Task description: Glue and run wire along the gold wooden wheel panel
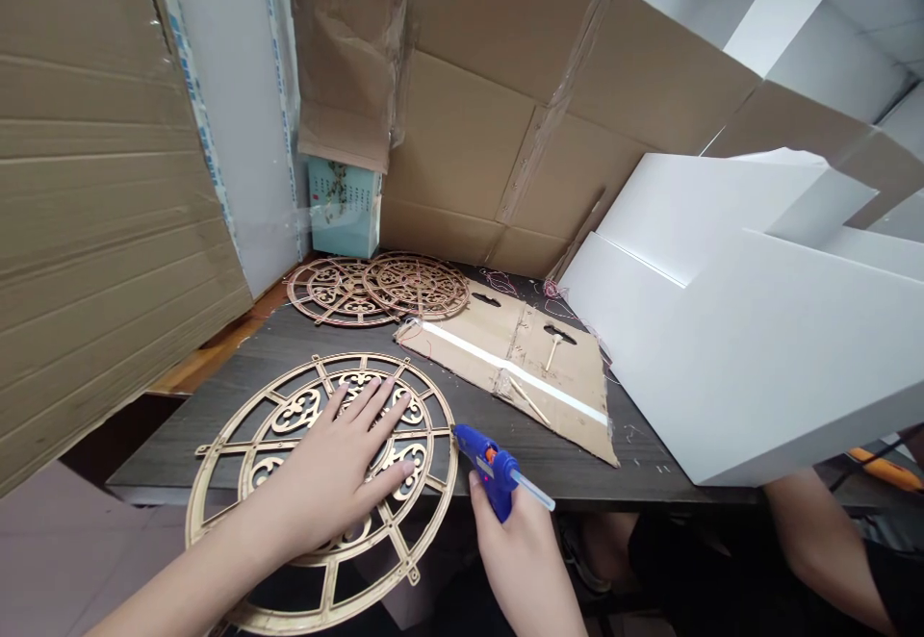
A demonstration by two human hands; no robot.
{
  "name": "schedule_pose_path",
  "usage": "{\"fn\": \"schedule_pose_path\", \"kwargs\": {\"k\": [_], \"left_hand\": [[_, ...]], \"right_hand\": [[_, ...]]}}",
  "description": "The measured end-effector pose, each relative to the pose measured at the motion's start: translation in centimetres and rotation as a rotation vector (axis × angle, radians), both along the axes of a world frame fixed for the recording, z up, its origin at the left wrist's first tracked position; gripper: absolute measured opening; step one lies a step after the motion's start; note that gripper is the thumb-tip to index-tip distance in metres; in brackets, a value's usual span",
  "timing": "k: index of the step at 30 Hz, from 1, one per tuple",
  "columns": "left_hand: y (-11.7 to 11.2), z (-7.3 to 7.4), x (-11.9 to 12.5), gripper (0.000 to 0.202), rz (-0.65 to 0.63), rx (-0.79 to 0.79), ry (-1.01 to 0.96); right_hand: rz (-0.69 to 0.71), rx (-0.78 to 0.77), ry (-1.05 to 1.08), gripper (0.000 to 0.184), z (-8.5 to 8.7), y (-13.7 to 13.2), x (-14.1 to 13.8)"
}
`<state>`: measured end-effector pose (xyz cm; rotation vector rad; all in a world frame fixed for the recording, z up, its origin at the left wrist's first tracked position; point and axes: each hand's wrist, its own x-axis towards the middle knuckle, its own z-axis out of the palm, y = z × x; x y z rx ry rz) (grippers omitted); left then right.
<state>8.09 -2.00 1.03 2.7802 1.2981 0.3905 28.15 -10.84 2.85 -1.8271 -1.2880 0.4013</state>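
Note:
A round openwork wooden frame (330, 591) with scroll-shaped cutouts lies at the front of the dark table, its near part past the edge. My left hand (346, 469) rests flat on its middle, fingers spread. In my right hand (524, 541) is a blue hot glue gun (482, 456), gripped by its handle, with a pale glue stick (532, 490) jutting from the back. Its nozzle is at the right rim of the frame; I cannot tell whether it touches. My palm hides part of the scrollwork.
Two similar round frames (419, 286) overlap at the back left, before a light blue box (345, 209). A cardboard sheet (462, 341) bears small wooden sticks (552, 352). Large white panels (808, 348) stand at right, with another person's arm (815, 531) beyond.

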Motion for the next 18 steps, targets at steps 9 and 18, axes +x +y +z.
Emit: {"fn": "schedule_pose_path", "kwargs": {"k": [9, 18], "left_hand": [[-0.1, -0.2, -0.3, 0.076, -0.007, 0.014, 0.010], [-0.1, 0.2, -0.2, 0.077, -0.013, 0.019, 0.030]], "right_hand": [[0.114, -0.205, 0.147, 0.055, -1.9, -1.1, 2.6], [0.158, -0.153, 0.161, 0.043, -1.3, -0.4, 1.6]]}}
